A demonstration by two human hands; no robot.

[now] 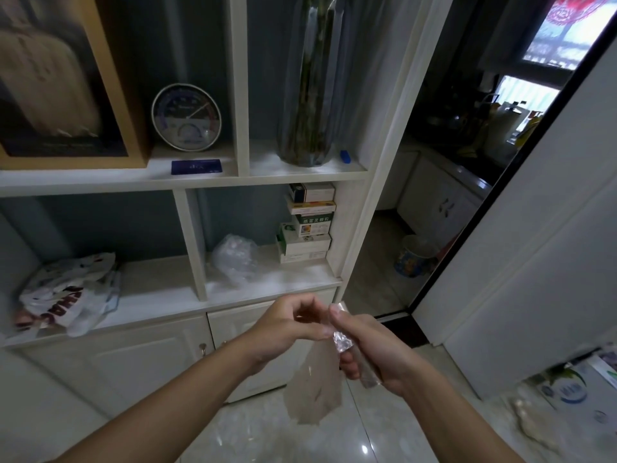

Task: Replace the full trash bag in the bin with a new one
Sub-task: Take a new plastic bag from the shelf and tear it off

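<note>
1. A white shelf unit (187,182) stands over a glossy tiled floor (300,436), with a dark kitchen doorway to the right.
2. Both hands meet in front of the cabinet doors.
3. The right hand (374,354) closes its grip around a bag roll (344,342).
4. The left hand (287,324) pinches the bag (314,392), a clear sheet hanging below the hands.
5. A small bin (415,255) sits on the kitchen floor, well apart.

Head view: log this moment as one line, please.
stage: separating new bag | left hand: pinching trash bag | right hand: grip on bag roll | bin: beyond doorway
</note>
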